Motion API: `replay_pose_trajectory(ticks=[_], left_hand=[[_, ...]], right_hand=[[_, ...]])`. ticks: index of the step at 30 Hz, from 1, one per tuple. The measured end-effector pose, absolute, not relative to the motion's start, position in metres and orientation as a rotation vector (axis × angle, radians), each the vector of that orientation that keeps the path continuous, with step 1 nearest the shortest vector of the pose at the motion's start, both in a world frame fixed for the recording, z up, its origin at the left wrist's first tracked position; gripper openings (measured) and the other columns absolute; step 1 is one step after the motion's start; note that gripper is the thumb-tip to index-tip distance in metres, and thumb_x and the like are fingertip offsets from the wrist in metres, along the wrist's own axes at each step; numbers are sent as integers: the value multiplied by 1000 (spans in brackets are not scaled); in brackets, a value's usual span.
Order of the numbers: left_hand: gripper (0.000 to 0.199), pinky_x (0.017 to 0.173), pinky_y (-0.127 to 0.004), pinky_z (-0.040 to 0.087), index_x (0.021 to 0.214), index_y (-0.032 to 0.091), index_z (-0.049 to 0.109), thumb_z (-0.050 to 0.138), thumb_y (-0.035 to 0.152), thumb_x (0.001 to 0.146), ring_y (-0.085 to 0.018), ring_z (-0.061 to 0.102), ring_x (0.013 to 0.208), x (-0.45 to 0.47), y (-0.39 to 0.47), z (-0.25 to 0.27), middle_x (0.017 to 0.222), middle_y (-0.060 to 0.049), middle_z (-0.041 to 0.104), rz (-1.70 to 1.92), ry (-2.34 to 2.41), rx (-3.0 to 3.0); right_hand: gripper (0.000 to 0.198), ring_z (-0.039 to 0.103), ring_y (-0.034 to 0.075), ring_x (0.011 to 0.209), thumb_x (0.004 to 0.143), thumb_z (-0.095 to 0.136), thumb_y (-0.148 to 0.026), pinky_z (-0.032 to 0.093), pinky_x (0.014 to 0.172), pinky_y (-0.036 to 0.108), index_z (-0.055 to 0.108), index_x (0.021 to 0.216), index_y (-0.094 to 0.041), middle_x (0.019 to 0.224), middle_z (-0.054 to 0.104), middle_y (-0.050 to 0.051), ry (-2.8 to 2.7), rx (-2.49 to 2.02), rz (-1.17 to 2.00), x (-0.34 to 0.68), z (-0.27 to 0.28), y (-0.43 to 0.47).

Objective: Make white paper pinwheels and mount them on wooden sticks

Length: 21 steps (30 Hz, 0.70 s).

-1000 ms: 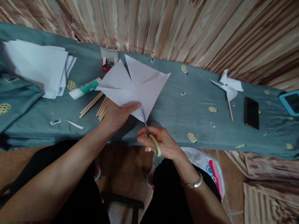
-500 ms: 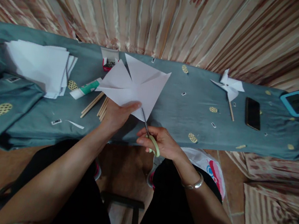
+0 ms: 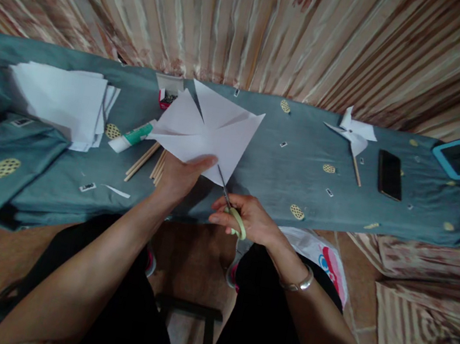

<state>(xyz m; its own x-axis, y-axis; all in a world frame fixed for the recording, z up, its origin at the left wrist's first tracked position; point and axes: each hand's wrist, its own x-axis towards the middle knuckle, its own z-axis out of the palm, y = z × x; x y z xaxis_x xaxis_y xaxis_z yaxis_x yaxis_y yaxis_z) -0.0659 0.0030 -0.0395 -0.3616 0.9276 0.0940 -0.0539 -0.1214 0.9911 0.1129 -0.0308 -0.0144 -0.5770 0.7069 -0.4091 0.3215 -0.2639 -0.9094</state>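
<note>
While the left hand (image 3: 179, 178) clasped a slit sheet of white paper (image 3: 221, 123) over the patterned cloth (image 3: 283, 175), thumb on top and fingers hidden beneath, the right hand (image 3: 246, 216) gripped scissors (image 3: 226, 194) whose blades met the sheet's near corner. Left of the sheet lay a green-and-white tube (image 3: 132, 136), wooden sticks (image 3: 141, 162) and, farther off, a paper stack (image 3: 59, 103). Right of the sheet lay a pinwheel (image 3: 355, 138) and, farther out, a phone (image 3: 390, 175).

Blue-green cloth (image 3: 274, 174) (rumpled) under paper stack (image 3: 60, 100), pinwheel (image 3: 357, 142), phone (image 3: 390, 175).
</note>
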Motion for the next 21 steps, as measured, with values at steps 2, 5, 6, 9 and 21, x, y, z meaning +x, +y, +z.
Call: replay_pose_trajectory(ticks=[2,5,6,9,21], left_hand=[[45,92,-42,53,98,20,64,82,33,59,-26,68,94,-66,3,-40,92,-4,71,1609,1351,1025],[39,89,-40,54,94,22,64,80,32,60,-25,67,93,-66,2,-41,90,-3,71,1637,1317,993],[39,87,-39,54,93,22,63,80,32,60,-24,67,90,-67,2,-41,90,-2,71,1636,1302,986],[38,82,-36,55,93,22,63,79,30,59,-21,67,83,-69,3,-42,86,-1,70,1622,1302,976],[45,81,-38,55,100,18,63,79,28,59,-23,68,81,-62,-6,-36,83,-2,71,1539,1288,971]], right_hand=[[49,55,6,48,65,79,-58,44,45,19,65,87,-16,67,62,-4,-1716,-1262,1895,113,-15,-31],[49,55,6,47,66,79,-58,42,44,19,65,88,-16,67,62,-4,-1741,-1274,1873,113,-15,-31],[49,55,6,47,66,79,-58,42,44,18,65,88,-16,67,62,-4,-1745,-1273,1869,113,-15,-31],[48,55,6,46,67,78,-58,41,44,18,65,87,-16,67,63,-3,-1758,-1259,1863,114,-16,-31],[43,57,7,55,69,78,-54,49,48,18,66,87,-16,73,62,-2,-1706,-1252,1864,115,-12,-31]])
